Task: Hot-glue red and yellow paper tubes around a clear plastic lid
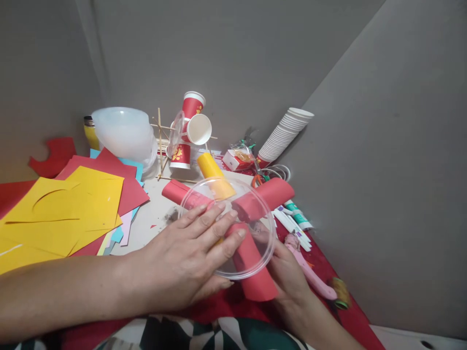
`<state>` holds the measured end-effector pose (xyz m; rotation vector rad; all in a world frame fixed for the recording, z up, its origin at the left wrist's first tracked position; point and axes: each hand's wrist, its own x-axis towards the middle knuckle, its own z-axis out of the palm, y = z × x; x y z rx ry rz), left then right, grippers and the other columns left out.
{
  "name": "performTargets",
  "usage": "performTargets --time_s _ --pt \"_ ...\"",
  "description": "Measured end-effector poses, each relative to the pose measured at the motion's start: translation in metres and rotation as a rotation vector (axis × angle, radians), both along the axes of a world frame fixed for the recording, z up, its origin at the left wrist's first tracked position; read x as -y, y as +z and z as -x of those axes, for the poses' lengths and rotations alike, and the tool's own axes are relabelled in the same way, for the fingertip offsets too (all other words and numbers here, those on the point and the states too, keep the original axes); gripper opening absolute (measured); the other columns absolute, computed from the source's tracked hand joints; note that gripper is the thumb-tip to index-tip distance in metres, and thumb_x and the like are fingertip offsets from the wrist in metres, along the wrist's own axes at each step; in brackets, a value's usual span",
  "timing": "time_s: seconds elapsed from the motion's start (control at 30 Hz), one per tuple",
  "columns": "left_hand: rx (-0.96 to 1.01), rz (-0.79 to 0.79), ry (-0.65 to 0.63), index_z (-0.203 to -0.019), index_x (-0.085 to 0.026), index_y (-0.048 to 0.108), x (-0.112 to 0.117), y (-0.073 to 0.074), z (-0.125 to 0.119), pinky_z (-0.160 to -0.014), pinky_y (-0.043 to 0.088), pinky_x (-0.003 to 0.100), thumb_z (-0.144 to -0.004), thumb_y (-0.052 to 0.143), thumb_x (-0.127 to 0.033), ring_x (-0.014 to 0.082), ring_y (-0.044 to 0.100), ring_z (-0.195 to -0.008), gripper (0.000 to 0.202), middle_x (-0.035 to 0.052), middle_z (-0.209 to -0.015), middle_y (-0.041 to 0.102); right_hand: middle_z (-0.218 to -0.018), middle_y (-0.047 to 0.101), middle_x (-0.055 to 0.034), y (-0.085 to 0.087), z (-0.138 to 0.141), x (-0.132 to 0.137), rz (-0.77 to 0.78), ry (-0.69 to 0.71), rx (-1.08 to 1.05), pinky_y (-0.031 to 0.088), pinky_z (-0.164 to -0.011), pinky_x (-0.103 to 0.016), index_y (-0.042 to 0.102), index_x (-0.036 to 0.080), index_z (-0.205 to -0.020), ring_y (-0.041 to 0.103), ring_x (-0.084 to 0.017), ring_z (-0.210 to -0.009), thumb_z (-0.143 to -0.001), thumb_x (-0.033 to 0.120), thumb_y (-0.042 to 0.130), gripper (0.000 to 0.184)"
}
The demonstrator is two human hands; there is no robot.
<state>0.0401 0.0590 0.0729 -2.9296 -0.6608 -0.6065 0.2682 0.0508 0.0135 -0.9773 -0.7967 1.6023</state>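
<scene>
My left hand [204, 243] lies flat with its fingers stretched over a clear round plastic lid [239, 276]. Under the lid's right side, my right hand [288, 272] grips it from below; its fingers show blurred through the plastic. Rolled paper tubes spread outward around the lid: a yellow tube [209, 166] at the far side, a red tube [171, 191] at left, another red tube [279, 190] at right and a third red tube [257, 288] toward me. A bit of yellow shows beneath my left fingers, mostly hidden.
Coloured paper sheets [98, 194] pile up at left. Behind stand translucent plastic bowls [122, 129] and a stick frame with red paper cups [180, 155]. A stack of cups [284, 133] leans right, near scissors [258, 180], a pink glue gun [315, 279] and a thread spool [341, 293].
</scene>
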Motion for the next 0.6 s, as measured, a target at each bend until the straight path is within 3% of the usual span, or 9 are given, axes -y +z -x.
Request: performTargets --time_s 0.1,0.3,0.47,0.6 --pt "-0.013 -0.023 0.01 -0.157 -0.007 0.046 -0.003 -0.002 0.0 -0.126 0.036 0.055 -0.107 0.044 -0.048 0.0403 0.033 -0.157 0.065 0.0238 -0.164 0.042 -0.119 0.08 -0.0045 0.002 0.002 -0.001 0.032 -0.017 0.004 0.06 -0.101 -0.053 0.075 0.036 -0.125 0.075 -0.032 -0.114 -0.087 0.043 0.07 0.04" --pt "-0.038 -0.003 0.003 -0.157 -0.01 0.045 -0.012 -0.004 0.002 -0.125 0.037 0.057 -0.106 0.043 -0.049 0.0392 0.03 -0.159 0.064 0.0236 -0.167 0.037 -0.122 0.079 0.0028 0.004 0.006 -0.004 -0.067 -0.046 0.082 0.063 -0.093 -0.058 0.08 0.047 -0.108 0.072 -0.038 -0.12 -0.079 0.044 0.069 0.031" --pt "-0.028 -0.013 -0.014 -0.156 -0.009 0.047 -0.015 -0.002 0.003 -0.12 0.043 0.059 -0.104 0.048 -0.044 0.0421 0.036 -0.156 0.062 0.0261 -0.165 0.04 -0.123 0.078 0.0031 0.003 0.006 -0.006 -0.098 -0.083 0.074 0.063 -0.092 -0.058 0.081 0.044 -0.097 0.07 -0.038 -0.123 -0.079 0.042 0.07 0.021" --pt "-0.049 -0.032 0.023 -0.157 -0.011 0.046 -0.011 0.001 0.003 -0.116 0.047 0.059 -0.106 0.043 -0.038 0.04 0.046 -0.151 0.057 0.0214 -0.164 0.045 -0.119 0.08 0.0016 0.002 0.007 -0.005 -0.141 -0.153 0.051 0.06 -0.099 -0.057 0.079 0.038 -0.098 0.07 -0.035 -0.123 -0.079 0.041 0.072 0.021"
